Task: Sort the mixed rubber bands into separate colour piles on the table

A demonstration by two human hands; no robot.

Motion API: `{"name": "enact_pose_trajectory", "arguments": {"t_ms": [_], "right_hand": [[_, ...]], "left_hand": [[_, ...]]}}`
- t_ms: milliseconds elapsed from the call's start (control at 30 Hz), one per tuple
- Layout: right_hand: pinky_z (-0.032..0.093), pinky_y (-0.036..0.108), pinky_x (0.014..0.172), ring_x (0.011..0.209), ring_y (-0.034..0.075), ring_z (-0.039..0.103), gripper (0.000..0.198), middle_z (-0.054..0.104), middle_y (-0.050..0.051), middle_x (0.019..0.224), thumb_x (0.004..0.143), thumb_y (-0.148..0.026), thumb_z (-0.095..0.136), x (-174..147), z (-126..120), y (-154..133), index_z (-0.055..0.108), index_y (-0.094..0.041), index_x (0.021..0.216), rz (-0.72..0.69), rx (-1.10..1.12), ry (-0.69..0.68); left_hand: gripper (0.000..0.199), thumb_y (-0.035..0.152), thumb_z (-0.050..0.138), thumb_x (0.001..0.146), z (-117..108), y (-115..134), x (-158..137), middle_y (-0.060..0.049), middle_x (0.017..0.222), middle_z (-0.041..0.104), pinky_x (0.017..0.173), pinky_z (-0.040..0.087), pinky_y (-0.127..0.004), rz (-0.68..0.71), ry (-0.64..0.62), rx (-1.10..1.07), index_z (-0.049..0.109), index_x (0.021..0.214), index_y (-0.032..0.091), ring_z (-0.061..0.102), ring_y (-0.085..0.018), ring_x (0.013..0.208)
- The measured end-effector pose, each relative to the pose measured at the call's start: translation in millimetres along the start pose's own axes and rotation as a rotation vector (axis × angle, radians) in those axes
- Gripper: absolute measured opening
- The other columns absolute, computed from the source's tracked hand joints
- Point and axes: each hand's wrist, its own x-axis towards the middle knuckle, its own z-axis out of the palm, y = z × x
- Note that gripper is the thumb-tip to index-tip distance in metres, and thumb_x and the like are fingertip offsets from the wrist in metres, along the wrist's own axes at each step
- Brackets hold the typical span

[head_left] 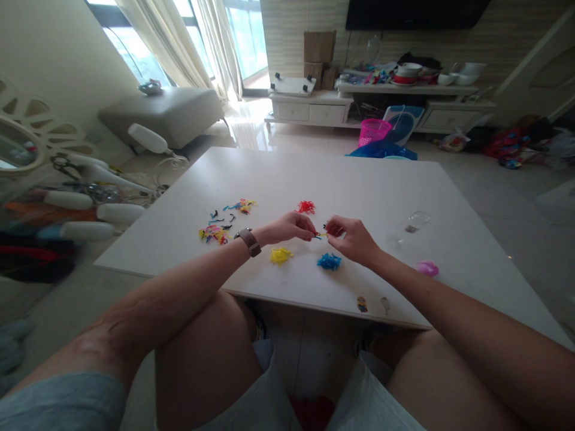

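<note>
Above the white table [265, 173], my left hand [300, 226] and my right hand [345, 234] face each other, fingertips nearly meeting. Closed in a pinch, my left fingers hold small plastic pieces, with red and blue showing. A small yellow plastic piece [323, 235] runs between the hands, its right end pinched in my right fingers. Whether the pieces are joined is too small to tell. Around the hands lie a red pile [306, 207], a yellow pile [281, 256] and a blue pile [329, 261] of small plastic pieces.
Mixed coloured pieces [214, 234] and several black ones lie at the left, with another mixed pile [245, 206] behind. To the right are a clear bottle-like container [417, 221], a pink object [427, 267] and a minion figure [362, 304] near the front edge.
</note>
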Motion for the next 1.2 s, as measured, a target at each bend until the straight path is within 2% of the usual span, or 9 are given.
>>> {"name": "enact_pose_trajectory", "arguments": {"t_ms": [167, 400, 600, 800, 900, 1033, 1133, 1200], "right_hand": [[0.048, 0.026, 0.066, 0.067, 0.014, 0.061, 0.010, 0.069, 0.001, 0.075, 0.080, -0.013, 0.060, -1, 3, 3, 0.067, -0.020, 0.078, -0.050, 0.019, -0.075], [0.048, 0.027, 0.068, 0.072, 0.015, 0.064, 0.009, 0.071, 0.004, 0.078, 0.083, -0.013, 0.068, -7, 33, 5, 0.072, -0.018, 0.077, -0.160, 0.014, -0.281], [0.050, 0.029, 0.075, 0.078, 0.017, 0.066, 0.008, 0.072, 0.005, 0.083, 0.085, -0.012, 0.068, -9, 57, -3, 0.074, -0.018, 0.084, -0.198, 0.000, -0.309], [0.050, 0.038, 0.096, 0.104, 0.023, 0.067, 0.029, 0.074, 0.009, 0.113, 0.088, -0.016, 0.066, -13, 60, -8, 0.072, -0.021, 0.115, -0.260, 0.022, -0.417], [0.052, 0.036, 0.089, 0.096, 0.022, 0.068, 0.026, 0.074, 0.008, 0.108, 0.087, -0.017, 0.066, -13, 52, -6, 0.072, -0.020, 0.112, -0.207, -0.001, -0.378], [0.051, 0.035, 0.081, 0.087, 0.021, 0.065, 0.015, 0.071, 0.007, 0.094, 0.085, -0.016, 0.065, -7, 38, 0, 0.072, -0.020, 0.097, -0.116, -0.076, -0.195], [0.052, 0.036, 0.083, 0.095, 0.022, 0.064, 0.013, 0.068, 0.008, 0.103, 0.085, -0.018, 0.064, -3, 29, 8, 0.072, -0.021, 0.096, -0.089, -0.086, -0.079], [0.053, 0.036, 0.085, 0.102, 0.023, 0.064, 0.017, 0.067, 0.008, 0.110, 0.085, -0.019, 0.065, -2, 25, 11, 0.072, -0.022, 0.099, -0.086, -0.058, -0.073]], "left_hand": [[0.020, 0.021, 0.086, 0.068, -11, 5, -4, -0.008, 0.076, 0.074, 0.073, 0.054, -0.027, -0.034, 0.186, 0.047, 0.074, 0.081, 0.011, 0.067, -0.013, 0.071], [0.017, 0.016, 0.085, 0.067, -30, 0, -5, -0.006, 0.070, 0.072, 0.060, 0.049, -0.023, -0.047, 0.397, 0.141, 0.072, 0.078, 0.010, 0.063, -0.011, 0.063], [0.017, 0.018, 0.083, 0.070, -35, -10, -6, -0.007, 0.071, 0.072, 0.055, 0.044, -0.021, -0.054, 0.398, 0.178, 0.073, 0.081, 0.010, 0.061, -0.010, 0.060], [0.017, 0.017, 0.085, 0.067, -24, -1, -7, -0.006, 0.069, 0.072, 0.060, 0.049, -0.022, -0.064, 0.373, 0.131, 0.072, 0.076, 0.010, 0.062, -0.011, 0.062], [0.017, 0.016, 0.085, 0.066, -21, 1, -7, -0.007, 0.071, 0.073, 0.064, 0.052, -0.024, -0.062, 0.359, 0.106, 0.073, 0.076, 0.010, 0.063, -0.011, 0.063], [0.023, 0.020, 0.088, 0.062, -22, -1, -7, -0.008, 0.075, 0.075, 0.068, 0.054, -0.027, -0.039, 0.296, 0.070, 0.074, 0.077, 0.011, 0.066, -0.013, 0.067], [0.027, 0.024, 0.089, 0.062, -23, -1, -8, -0.009, 0.079, 0.076, 0.071, 0.055, -0.029, -0.019, 0.238, 0.047, 0.074, 0.080, 0.011, 0.068, -0.015, 0.072], [0.029, 0.026, 0.089, 0.062, -22, 0, -8, -0.010, 0.082, 0.077, 0.073, 0.055, -0.030, -0.006, 0.213, 0.034, 0.074, 0.082, 0.011, 0.069, -0.016, 0.074]]}}
